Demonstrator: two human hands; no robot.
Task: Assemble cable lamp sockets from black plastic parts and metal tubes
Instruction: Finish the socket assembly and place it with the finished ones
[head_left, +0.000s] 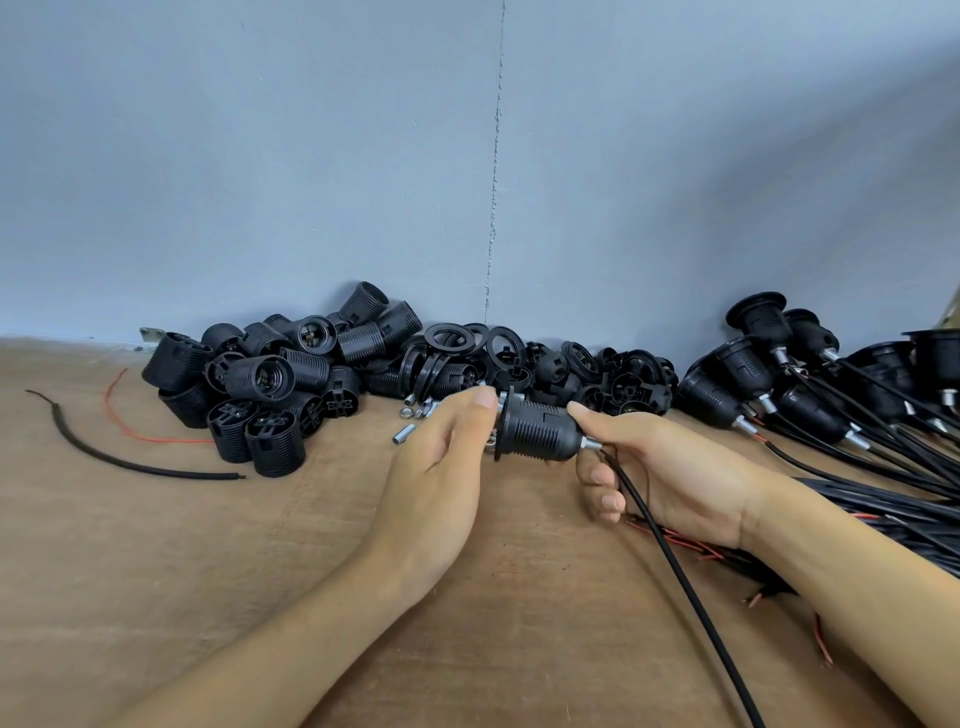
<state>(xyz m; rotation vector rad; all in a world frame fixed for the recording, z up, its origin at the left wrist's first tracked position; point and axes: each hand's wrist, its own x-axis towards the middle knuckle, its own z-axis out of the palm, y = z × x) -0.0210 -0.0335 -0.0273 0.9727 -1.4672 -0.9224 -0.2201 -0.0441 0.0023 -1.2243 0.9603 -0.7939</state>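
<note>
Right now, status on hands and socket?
Left hand grips socket at flange end. Right hand holds its tube end, cable trailing. Nothing blocking; loose metal tubes lie behind.

Head camera looks forward-down, seemingly close over the table (156, 571).

Socket (540, 428) (cabled) between hands (441, 457) (670, 478)
</note>
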